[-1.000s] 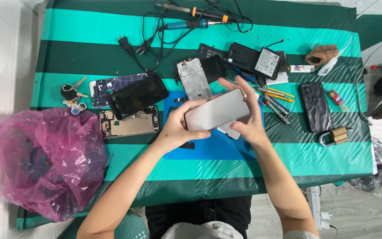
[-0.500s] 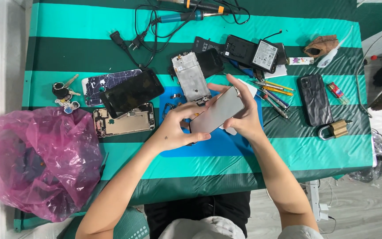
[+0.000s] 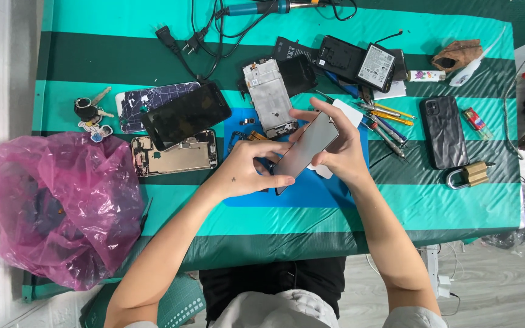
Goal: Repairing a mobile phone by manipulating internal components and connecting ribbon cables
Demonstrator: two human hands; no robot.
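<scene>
Both hands now tilt the grey phone panel (image 3: 306, 150) steeper than 1 s ago, over the blue mat (image 3: 329, 188) — left hand (image 3: 244, 173) pinching its lower end, right hand (image 3: 343, 152) clasping its upper edge. Bare phone frame (image 3: 268, 97) and screwdrivers (image 3: 390, 121) crowd close — nothing blocks.

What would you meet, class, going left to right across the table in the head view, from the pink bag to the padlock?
Pink plastic bag → bunch of keys → dark phone screen → left hand → grey panel held in both hands → right hand → black phone → brass padlock.
</scene>
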